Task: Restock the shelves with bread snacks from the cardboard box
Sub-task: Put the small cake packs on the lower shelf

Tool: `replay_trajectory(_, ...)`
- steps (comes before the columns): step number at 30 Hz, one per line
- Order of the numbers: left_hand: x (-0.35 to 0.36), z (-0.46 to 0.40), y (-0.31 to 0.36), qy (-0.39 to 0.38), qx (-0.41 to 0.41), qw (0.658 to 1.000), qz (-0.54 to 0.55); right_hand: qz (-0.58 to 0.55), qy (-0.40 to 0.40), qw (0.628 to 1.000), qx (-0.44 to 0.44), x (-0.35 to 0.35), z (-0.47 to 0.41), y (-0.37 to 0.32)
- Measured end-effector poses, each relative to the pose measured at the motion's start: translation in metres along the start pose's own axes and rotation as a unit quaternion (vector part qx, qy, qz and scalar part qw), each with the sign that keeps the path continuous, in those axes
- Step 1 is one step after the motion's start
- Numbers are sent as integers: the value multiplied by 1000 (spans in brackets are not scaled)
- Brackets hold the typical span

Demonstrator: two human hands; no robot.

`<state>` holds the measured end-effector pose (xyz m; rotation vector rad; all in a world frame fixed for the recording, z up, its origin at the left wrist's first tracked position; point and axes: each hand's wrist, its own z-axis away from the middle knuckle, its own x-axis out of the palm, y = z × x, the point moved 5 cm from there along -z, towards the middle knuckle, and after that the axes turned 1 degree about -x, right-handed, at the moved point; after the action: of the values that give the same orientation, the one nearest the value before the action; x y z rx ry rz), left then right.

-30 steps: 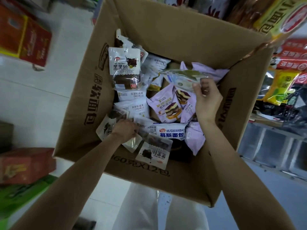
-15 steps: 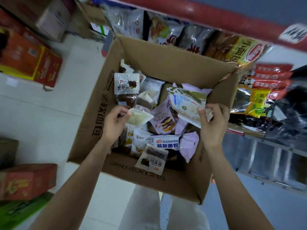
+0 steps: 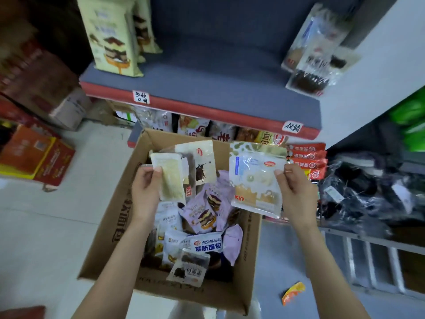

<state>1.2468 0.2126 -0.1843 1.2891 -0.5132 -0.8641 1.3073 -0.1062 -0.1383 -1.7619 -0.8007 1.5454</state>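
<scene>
An open cardboard box [image 3: 110, 229] stands on the floor below me, holding several bread snack packets in purple, white and clear wrappers. My left hand [image 3: 146, 191] grips a pale yellow bread packet [image 3: 171, 178] above the box's left side. My right hand [image 3: 295, 192] holds a larger white packet with green and orange print [image 3: 255, 178] by its right edge, above the box's right rim. Behind the box runs a grey shelf with a red front edge [image 3: 207, 111], mostly bare in the middle.
Cream cake bags [image 3: 112, 38] stand at the shelf's left end, clear packets [image 3: 315, 51] at its right. The lower shelf holds more snack bags [image 3: 207, 128]. Red cartons [image 3: 36, 155] lie on the floor at left, dark wrapped goods [image 3: 363, 192] at right, an orange wrapper [image 3: 293, 293] on the floor.
Both hands have lifted out of the box, each with a packet. My view has tilted up, so the grey shelf above the box now shows.
</scene>
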Motion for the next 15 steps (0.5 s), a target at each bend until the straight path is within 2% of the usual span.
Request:
replay_trajectory(8, 52, -27, 67, -10, 51, 998, 23, -172, 2, 985, 4, -29, -111, -53)
replay_trajectory(11, 70, -34, 78, -13, 68, 997, 33, -188, -2, 982, 4, -13, -178, -60)
replay_trajectory(15, 93, -40, 83, -15, 83, 996, 43, -114, 3, 993, 18, 14, -264, -45)
